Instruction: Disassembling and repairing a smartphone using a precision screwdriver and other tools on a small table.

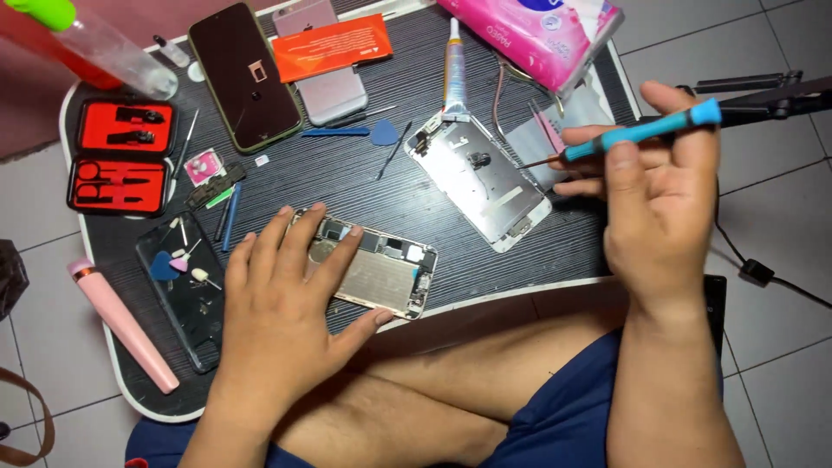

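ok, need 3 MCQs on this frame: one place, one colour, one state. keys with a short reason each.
1. Where does the left hand rest?
A. on the pink tube
B. on the opened phone body
C. on the red tool case

2. What colour is the handle of the screwdriver in the right hand?
A. blue
B. yellow
C. black

3. What state is the phone under the left hand in?
A. sealed, screen lit
B. wrapped in a pouch
C. opened, its inner parts bare

Key:
1 B: the fingers lie across the opened phone body on the dark tray.
2 A: the screwdriver has a blue handle, pinched between thumb and fingers.
3 C: metal plate and small parts show, and the detached screen panel lies apart beside it.
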